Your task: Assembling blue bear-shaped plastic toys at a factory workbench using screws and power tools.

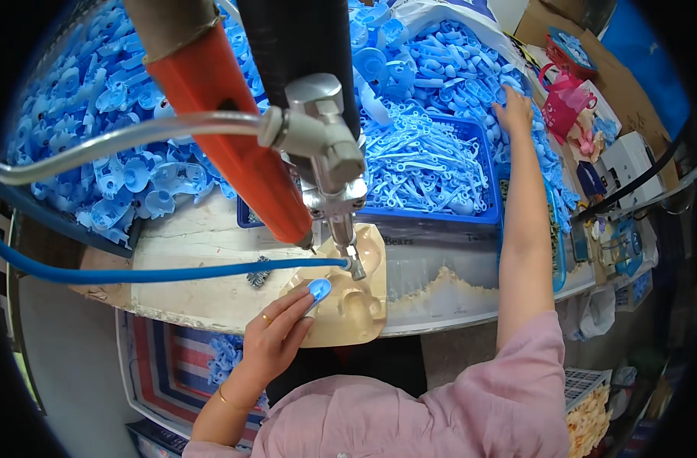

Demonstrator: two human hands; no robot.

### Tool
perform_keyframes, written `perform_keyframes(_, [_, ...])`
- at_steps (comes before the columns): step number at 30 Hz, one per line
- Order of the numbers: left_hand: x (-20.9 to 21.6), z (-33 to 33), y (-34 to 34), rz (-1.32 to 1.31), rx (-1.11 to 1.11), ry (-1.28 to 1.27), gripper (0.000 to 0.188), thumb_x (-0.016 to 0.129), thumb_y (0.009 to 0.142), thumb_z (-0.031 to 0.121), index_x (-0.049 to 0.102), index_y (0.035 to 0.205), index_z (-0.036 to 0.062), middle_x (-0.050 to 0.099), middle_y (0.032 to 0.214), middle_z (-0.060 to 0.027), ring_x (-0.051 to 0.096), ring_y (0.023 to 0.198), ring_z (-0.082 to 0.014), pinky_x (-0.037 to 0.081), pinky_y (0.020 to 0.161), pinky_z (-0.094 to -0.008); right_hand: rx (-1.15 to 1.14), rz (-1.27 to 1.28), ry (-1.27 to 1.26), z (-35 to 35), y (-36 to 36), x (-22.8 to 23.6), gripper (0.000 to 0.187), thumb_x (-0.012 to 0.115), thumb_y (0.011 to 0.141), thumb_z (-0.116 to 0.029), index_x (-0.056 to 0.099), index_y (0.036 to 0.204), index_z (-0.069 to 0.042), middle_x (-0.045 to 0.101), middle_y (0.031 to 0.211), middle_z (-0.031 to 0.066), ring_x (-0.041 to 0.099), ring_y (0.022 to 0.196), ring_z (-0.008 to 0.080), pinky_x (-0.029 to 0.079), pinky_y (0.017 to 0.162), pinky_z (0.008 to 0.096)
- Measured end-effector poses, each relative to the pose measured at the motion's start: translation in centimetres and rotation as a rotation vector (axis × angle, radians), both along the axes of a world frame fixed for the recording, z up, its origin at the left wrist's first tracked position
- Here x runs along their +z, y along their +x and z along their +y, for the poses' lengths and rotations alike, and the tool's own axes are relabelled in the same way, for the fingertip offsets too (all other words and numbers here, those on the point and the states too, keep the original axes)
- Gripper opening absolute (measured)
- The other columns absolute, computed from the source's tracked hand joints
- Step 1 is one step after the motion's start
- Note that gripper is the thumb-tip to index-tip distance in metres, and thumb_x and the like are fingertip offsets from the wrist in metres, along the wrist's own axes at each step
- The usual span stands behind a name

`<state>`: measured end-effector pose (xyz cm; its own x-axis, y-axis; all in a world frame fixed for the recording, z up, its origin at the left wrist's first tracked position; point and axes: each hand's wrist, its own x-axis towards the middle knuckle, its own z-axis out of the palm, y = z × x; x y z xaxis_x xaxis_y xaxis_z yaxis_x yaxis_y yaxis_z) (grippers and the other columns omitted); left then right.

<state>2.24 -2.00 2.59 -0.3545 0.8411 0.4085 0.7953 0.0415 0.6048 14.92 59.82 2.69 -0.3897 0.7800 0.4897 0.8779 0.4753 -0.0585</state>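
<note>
My left hand (278, 336) is closed, with thumb and fingers pinching a small oval blue plastic piece (319, 288) with a hollow face. That piece is over the left edge of a tan moulded fixture (370, 324) with rounded hollows, at the table's front edge. At the far right my right arm is stretched out. There my right hand (514, 113) touches a heap of small blue plastic parts (459, 65), its thumb and forefinger apart. Above the fixture hangs an orange and black screwdriver-like tool (226, 130) with a metal nozzle (354, 263).
A blue basket (489, 183) of thin blue linked parts stands behind the fixture. Larger blue shells (104, 160) are piled at the left. A blue hose (157, 276) and a clear hose (135, 145) cross the left side. Small screws (258, 273) lie left of the fixture.
</note>
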Motion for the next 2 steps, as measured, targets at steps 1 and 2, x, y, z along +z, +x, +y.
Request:
perform_keyframes(1, [0.04,0.21,0.0,0.002,-0.005,0.006,0.04,0.075,0.085,0.001,0.068,0.125,0.0055,0.069,0.125,-0.0153,0.07,0.108,-0.0333,0.058,0.089,-0.0378,0.012,-0.034,-0.055,-0.03,0.28,0.34,0.072,0.074,0.086,-0.035,0.044,0.149,-0.019,0.061,0.136,0.017,0.05,0.133,0.0375,0.043,0.109,0.0485])
perform_keyframes(2, [-0.01,0.36,0.01,-0.015,-0.015,0.006,0.039,0.074,0.086,0.001,0.068,0.125,0.0057,0.068,0.126,-0.0161,0.07,0.109,-0.0337,0.058,0.09,-0.0373,0.013,-0.037,-0.055,-0.15,0.27,0.45,0.072,0.074,0.086,-0.035,0.044,0.149,-0.019,0.061,0.136,0.017,0.05,0.133,0.0375,0.043,0.109,0.0485])
